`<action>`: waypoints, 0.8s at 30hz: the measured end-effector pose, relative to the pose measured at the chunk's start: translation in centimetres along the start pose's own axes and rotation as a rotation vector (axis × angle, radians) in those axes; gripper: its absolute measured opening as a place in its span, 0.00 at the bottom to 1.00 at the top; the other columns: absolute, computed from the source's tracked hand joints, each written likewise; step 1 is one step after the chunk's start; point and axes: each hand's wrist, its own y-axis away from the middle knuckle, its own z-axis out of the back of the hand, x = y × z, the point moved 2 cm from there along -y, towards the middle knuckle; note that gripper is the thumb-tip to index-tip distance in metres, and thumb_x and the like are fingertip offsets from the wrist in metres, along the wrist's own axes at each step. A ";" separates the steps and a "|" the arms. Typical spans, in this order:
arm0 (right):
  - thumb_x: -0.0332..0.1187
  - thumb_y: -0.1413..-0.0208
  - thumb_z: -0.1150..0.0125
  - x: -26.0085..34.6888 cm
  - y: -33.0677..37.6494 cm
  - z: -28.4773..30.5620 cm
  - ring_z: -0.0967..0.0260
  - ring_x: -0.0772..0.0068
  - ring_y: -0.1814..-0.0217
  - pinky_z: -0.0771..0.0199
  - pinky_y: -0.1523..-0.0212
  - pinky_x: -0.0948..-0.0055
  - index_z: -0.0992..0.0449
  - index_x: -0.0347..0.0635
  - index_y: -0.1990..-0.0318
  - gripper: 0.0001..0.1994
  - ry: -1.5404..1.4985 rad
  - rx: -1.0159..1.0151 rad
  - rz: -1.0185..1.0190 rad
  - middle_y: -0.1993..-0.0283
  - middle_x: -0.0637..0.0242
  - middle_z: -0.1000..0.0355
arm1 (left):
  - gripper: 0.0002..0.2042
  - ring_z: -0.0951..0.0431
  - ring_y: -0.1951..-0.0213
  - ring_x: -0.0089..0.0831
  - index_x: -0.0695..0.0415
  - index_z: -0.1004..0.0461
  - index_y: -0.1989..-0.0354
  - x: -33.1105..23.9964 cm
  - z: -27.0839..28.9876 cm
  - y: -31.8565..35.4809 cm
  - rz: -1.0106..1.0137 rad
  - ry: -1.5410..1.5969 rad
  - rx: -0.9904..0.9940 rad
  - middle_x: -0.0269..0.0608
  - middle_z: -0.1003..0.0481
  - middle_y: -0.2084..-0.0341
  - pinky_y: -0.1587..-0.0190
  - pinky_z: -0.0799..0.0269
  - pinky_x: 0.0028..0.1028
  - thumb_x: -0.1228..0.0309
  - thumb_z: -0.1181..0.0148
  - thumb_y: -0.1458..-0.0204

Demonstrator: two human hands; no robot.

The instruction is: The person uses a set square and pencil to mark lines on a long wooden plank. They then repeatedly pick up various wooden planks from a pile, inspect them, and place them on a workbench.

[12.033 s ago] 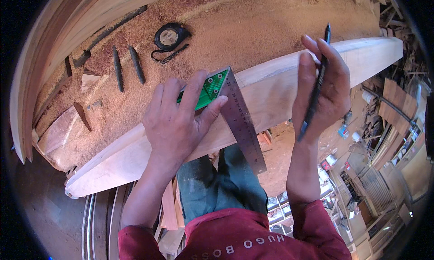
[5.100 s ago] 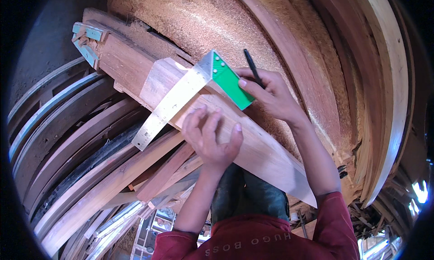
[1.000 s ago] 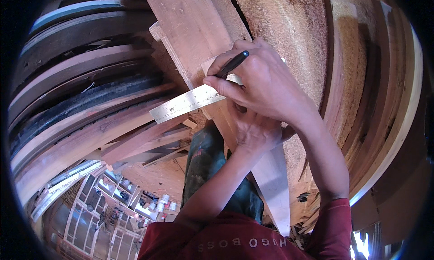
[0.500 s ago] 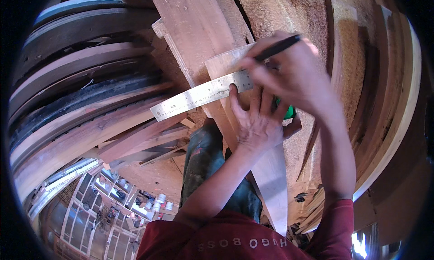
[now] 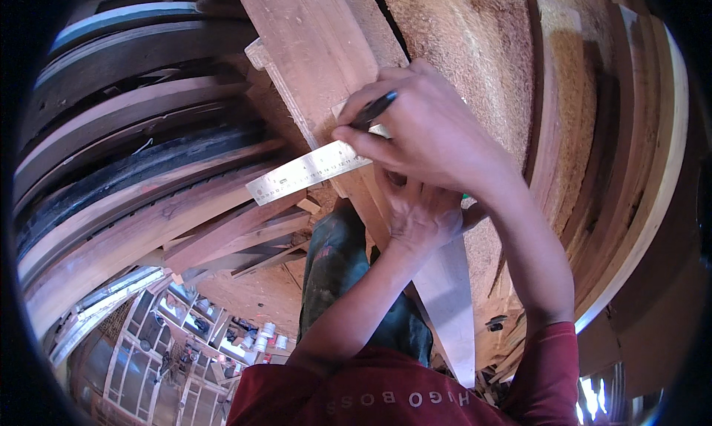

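Printed scale numbers and ticks line the metal square (image 5: 308,172) lying across the pale board (image 5: 447,300); light lettering crosses the red shirt (image 5: 356,398) by the board's near end. The right hand (image 5: 437,126), fingers pinching a black pen (image 5: 376,109), has swung toward the board's left edge, now covering the left hand's (image 5: 421,217) fingers; their grip I cannot tell.

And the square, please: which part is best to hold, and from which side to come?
Probably its blade, near the free end, coming from the left with thumb above and fingers below. That end is thin, flat and uncovered, and it sticks out past the board; the right hand hides the other end.
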 end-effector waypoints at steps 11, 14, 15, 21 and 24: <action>0.32 0.35 0.57 -8.0 9.9 6.2 0.27 0.76 0.60 0.28 0.63 0.77 0.23 0.35 0.54 0.15 -0.352 -0.340 -0.507 0.59 0.65 0.24 | 0.36 0.41 0.33 0.42 0.38 0.29 0.39 -0.9 1.0 -1.5 -0.021 -0.028 -0.134 0.42 0.37 0.36 0.33 0.62 0.62 0.45 0.37 0.62; 0.31 0.40 0.47 -7.5 11.7 1.7 0.28 0.77 0.62 0.28 0.57 0.73 0.23 0.31 0.53 0.14 -0.659 -0.212 -0.520 0.61 0.62 0.23 | 0.38 0.39 0.34 0.42 0.47 0.32 0.39 -0.9 1.2 -1.7 -0.039 0.006 -0.184 0.43 0.35 0.38 0.33 0.61 0.59 0.49 0.34 0.64; 0.35 0.39 0.41 -7.1 12.3 0.6 0.31 0.80 0.64 0.30 0.60 0.75 0.23 0.30 0.53 0.15 -0.678 -0.171 -0.566 0.64 0.66 0.24 | 0.39 0.38 0.35 0.42 0.49 0.33 0.39 -0.8 1.1 -1.6 -0.037 0.012 -0.190 0.43 0.35 0.38 0.32 0.60 0.58 0.50 0.33 0.64; 0.35 0.40 0.35 -5.0 16.0 -0.8 0.35 0.82 0.62 0.29 0.61 0.73 0.24 0.31 0.54 0.14 -0.848 -0.117 -0.651 0.67 0.68 0.27 | 0.40 0.37 0.37 0.42 0.54 0.35 0.40 -1.8 1.0 0.6 -0.078 -0.026 -0.146 0.45 0.34 0.41 0.36 0.55 0.53 0.47 0.33 0.63; 0.33 0.40 0.36 -3.8 19.5 -1.2 0.33 0.81 0.60 0.28 0.57 0.73 0.24 0.31 0.51 0.15 -0.853 -0.072 -0.727 0.64 0.66 0.25 | 0.39 0.37 0.39 0.44 0.54 0.35 0.40 -3.5 0.7 4.0 -0.081 -0.041 -0.067 0.46 0.34 0.43 0.37 0.54 0.53 0.43 0.36 0.57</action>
